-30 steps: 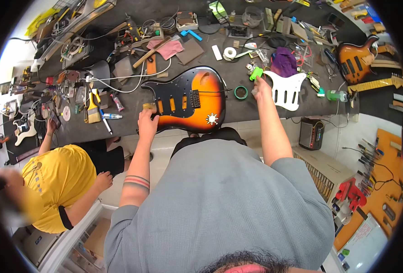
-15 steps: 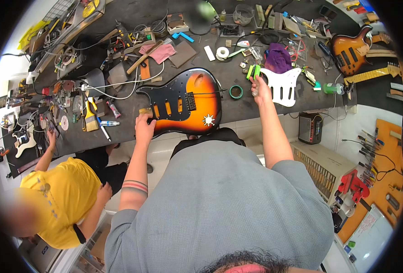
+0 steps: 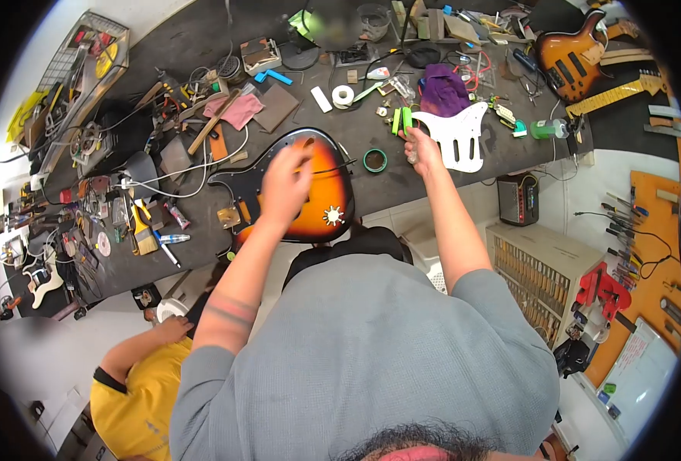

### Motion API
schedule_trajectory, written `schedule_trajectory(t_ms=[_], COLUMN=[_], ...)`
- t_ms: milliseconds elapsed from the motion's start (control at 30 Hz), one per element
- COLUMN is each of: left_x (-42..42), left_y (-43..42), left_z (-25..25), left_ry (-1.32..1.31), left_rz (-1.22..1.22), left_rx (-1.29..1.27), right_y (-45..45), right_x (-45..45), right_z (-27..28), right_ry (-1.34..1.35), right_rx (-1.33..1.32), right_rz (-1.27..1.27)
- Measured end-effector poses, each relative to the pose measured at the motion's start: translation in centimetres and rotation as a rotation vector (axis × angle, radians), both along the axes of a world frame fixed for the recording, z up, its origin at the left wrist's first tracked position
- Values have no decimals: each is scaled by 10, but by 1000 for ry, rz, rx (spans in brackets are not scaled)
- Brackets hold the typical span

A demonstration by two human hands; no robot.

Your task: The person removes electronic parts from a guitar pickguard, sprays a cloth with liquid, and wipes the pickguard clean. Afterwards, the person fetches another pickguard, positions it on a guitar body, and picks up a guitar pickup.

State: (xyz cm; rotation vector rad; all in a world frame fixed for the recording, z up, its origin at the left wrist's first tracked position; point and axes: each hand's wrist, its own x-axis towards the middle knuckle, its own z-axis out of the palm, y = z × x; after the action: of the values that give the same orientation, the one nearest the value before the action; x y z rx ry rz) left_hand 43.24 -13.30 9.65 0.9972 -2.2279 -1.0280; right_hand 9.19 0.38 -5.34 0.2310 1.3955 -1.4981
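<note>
A sunburst electric guitar body (image 3: 321, 201) with a black pickguard and a white sun-shaped sticker lies on the dark workbench before me. My left hand (image 3: 286, 183) is over the body and hides its middle; motion smears the fingers, and contact is unclear. To the right, my right hand (image 3: 423, 152) is closed around a bright green folding tool (image 3: 403, 121), which looks like a hex key set. Beside that hand lies a white pickguard (image 3: 463, 138) with pickup slots. A green-rimmed round container (image 3: 375, 160) stands between the guitar body and my right hand.
A purple cloth (image 3: 444, 91), a white tape roll (image 3: 342, 95) and a green bottle (image 3: 548, 129) lie on the bench. Another sunburst guitar (image 3: 571, 61) lies at the far right. Cables and a brush (image 3: 144, 234) are at left, near a person in a yellow shirt (image 3: 140, 392).
My left hand has moved from the neck end of the guitar body to over its middle. My right hand still holds the green tool. The person in yellow has shifted back from the bench.
</note>
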Motion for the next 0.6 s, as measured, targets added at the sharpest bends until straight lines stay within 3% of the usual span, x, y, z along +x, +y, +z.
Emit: schedule_trajectory(t_ms=[33, 133, 167, 200, 267, 367, 600], left_x=[-39, -145, -173, -195, -231, -256, -263], left_y=[-1, 1, 3, 9, 17, 16, 23], left_z=[-11, -66, -84, -78, -104, -118, -125], left_ry=[66, -54, -147, -311, -314, -437, -402], left_rz=[-75, -177, -202, -204, -122, -130, -103], left_rx=[100, 160, -23, -67, -69, -18, -82], right_y=[0, -3, -4, -5, -8, -6, 7], right_x=[1, 7, 8, 10, 11, 7, -16], right_z=[1, -3, -1, -1, 8, 18, 33], right_ry=[18, 144, 153, 159, 174, 176, 97], right_rx=[-3, 37, 42, 43, 78, 93, 66], right_rz=[-9, -42, -62, -70, -56, -34, 5])
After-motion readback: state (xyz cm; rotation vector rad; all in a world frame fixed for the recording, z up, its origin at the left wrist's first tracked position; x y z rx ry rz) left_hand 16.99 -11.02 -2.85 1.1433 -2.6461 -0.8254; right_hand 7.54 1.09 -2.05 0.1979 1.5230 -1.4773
